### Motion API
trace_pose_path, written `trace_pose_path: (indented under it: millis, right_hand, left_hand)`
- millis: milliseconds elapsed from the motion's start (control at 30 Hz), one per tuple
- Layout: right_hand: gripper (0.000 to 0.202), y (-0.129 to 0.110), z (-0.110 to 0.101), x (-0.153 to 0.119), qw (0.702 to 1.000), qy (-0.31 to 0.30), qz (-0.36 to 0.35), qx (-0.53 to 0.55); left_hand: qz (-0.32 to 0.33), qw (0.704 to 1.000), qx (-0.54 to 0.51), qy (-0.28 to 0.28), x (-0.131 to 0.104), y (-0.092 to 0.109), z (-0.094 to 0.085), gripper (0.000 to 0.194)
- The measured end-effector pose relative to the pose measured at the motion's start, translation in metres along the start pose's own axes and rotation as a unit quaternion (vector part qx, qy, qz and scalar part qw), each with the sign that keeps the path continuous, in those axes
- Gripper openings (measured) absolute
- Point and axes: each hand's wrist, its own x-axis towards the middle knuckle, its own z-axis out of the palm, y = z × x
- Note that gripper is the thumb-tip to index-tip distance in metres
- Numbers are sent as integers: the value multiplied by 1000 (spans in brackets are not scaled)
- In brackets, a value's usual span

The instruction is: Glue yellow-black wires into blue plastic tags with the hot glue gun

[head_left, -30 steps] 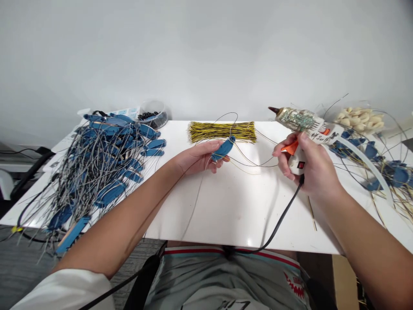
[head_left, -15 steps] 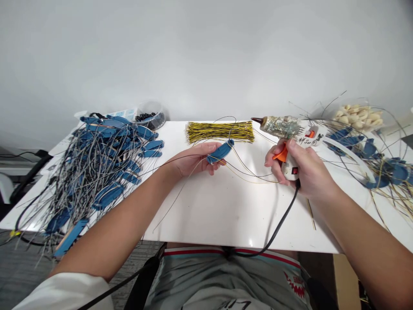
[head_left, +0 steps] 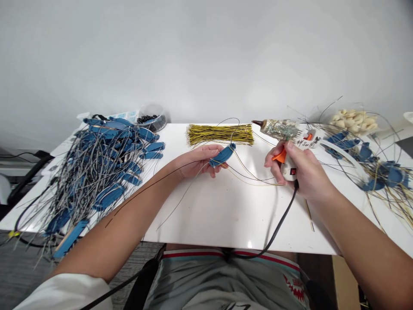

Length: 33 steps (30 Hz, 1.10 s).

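Between the thumb and fingers of my left hand [head_left: 200, 160] is a small curved blue plastic part [head_left: 223, 155]. Thin black, yellow and grey wires trail from it, some toward my right hand and one over my left forearm. My right hand [head_left: 298, 165] grips the handle of a white hot glue gun [head_left: 280, 128], fingers at its orange trigger. The gun's dark nozzle points left, above and to the right of the blue part and apart from it. A white glue stick sticks out of its back, and a black cord hangs from the handle.
A bundle of yellow and black wires [head_left: 220, 134] lies behind my hands. Left is a heap of wired blue parts [head_left: 109, 198], with a clear tub of small black pieces [head_left: 151, 117] behind. On the right are more blue parts [head_left: 395, 174] and a container of cream-coloured pieces [head_left: 353, 121].
The blue part in my left hand has shifted slightly right and down in view. My right hand holds the glue gun almost in the same place. The camera view has moved a little.
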Motion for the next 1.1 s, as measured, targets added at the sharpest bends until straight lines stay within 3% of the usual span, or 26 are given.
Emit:
trace_pose_path:
  millis: [233,400,533,700,900,1100]
  right_hand:
    - [54,3,-1,5,999,-9,37,17]
    - [33,5,-1,7,991,-58,22,121]
    - [28,7,1,7,988,-60,22,138]
    - [30,8,-2,8,987,-72,9,143]
    - [34,1,-4,10,986,-31,107,122]
    - [45,0,-3,8,983,-42,69,162]
  left_hand:
    - [10,1000,3,8,1,1,2,45]
    - [4,1000,21,3,1,1,1,44]
    - [2,1000,19,-1,1,0,-1,42]
    - [3,1000,20,-3,1,1,0,41]
    - [1,1000,13,-1,2,1,-2,41]
    - [1,1000,7,2,1,1,-1,41]
